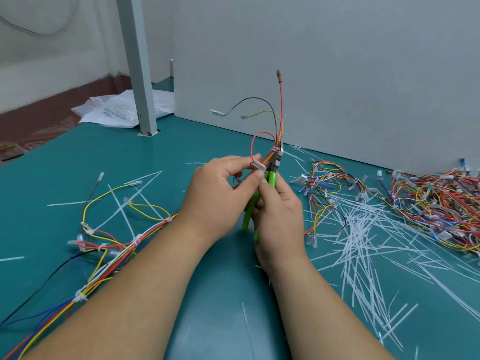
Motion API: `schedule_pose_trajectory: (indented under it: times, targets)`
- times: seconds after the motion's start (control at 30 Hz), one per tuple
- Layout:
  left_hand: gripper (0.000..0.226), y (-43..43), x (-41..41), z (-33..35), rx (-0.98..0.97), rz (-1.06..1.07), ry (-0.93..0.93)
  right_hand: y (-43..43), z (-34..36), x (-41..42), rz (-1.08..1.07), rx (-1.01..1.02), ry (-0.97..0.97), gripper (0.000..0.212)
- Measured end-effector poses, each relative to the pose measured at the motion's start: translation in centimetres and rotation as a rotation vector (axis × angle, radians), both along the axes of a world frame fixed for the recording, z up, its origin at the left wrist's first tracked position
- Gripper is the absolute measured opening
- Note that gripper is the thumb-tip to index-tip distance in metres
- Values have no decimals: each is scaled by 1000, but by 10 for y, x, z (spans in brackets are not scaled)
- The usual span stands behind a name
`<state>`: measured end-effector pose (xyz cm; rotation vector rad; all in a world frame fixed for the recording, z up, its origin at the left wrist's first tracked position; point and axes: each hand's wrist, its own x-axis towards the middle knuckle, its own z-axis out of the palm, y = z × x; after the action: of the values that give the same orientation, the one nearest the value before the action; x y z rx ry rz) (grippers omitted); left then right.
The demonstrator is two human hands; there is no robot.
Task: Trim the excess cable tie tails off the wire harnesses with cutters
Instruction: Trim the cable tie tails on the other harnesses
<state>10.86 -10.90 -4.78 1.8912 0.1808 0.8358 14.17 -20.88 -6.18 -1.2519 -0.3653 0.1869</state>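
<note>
The cutters (272, 178) have bright green handles and grey tips. The table (145, 162) is plain teal. The harness (136, 241) at eight o'clock from them mixes red, yellow, blue, black and white wires. At four o'clock the cut tie tails (359, 229) are white; at three o'clock the pile of harnesses (439, 211) is mostly red, orange and yellow. The wall (337, 61) is pale grey.
</note>
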Motion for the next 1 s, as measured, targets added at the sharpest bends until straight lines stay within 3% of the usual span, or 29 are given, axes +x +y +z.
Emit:
schedule_pose_trajectory:
  times: [0.13, 0.43, 0.77, 1.0]
  targets:
    - [25, -2, 0, 3, -260, -65, -2, -1, -1, -1, 7, 9, 0, 23]
    - [9, -5, 3, 2, -492, -133, 23, 5, -4, -6, -111, -80, -87, 30]
    - [9, -13, 4, 2, -511, -76, -1, 6, -8, -2, -190, -125, -117, 40]
    - [17, -13, 2, 4, -475, -43, 76, 5, -7, -2, -115, -113, -7, 45]
